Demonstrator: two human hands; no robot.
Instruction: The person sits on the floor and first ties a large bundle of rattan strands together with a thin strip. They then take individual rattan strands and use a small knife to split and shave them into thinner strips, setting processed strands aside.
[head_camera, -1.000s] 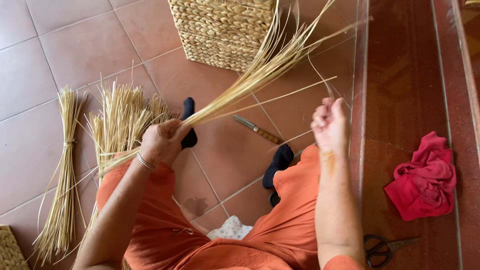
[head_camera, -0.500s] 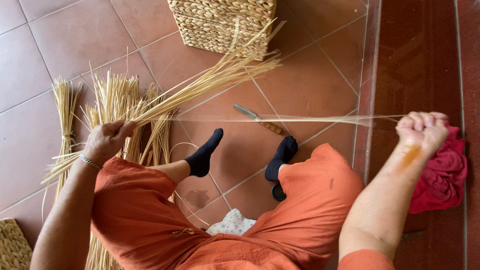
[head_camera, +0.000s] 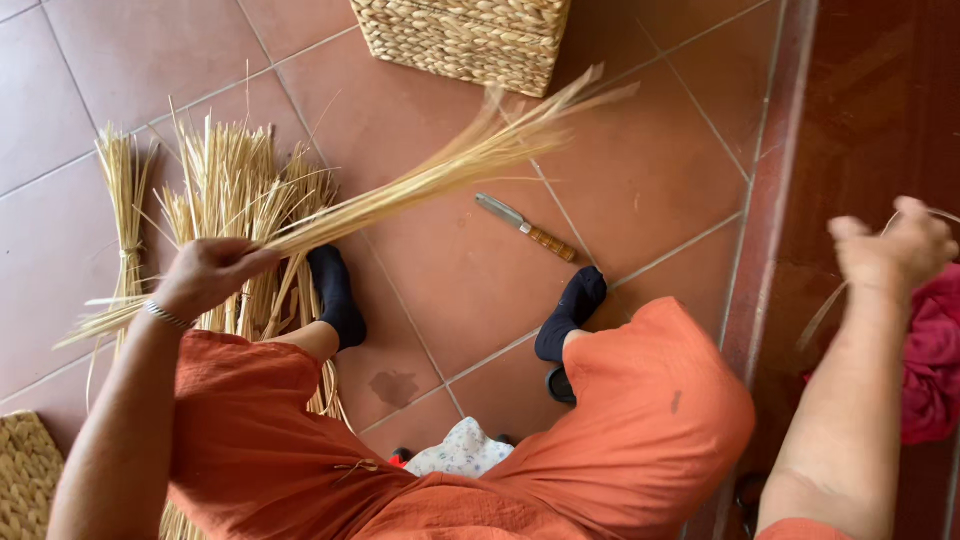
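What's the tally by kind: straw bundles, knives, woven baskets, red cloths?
Straw bundles: 3 – one in the left hand (held bundle), a thin tied bundle, a loose upright sheaf
Knives: 1 – knife
Woven baskets: 1 – basket
Red cloths: 1 – cloth, beside the right hand
Total: 6

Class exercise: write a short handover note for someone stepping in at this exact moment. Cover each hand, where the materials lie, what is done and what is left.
Left hand: shut on a straw bundle that angles up toward the basket.
Right hand: out to the side over the red cloth, drawing a thin strand.
On the floor: knife between the feet, loose straw and a tied sheaf at the left.
Done: one strand pulled away.
Left: most of the bundle remains in hand.
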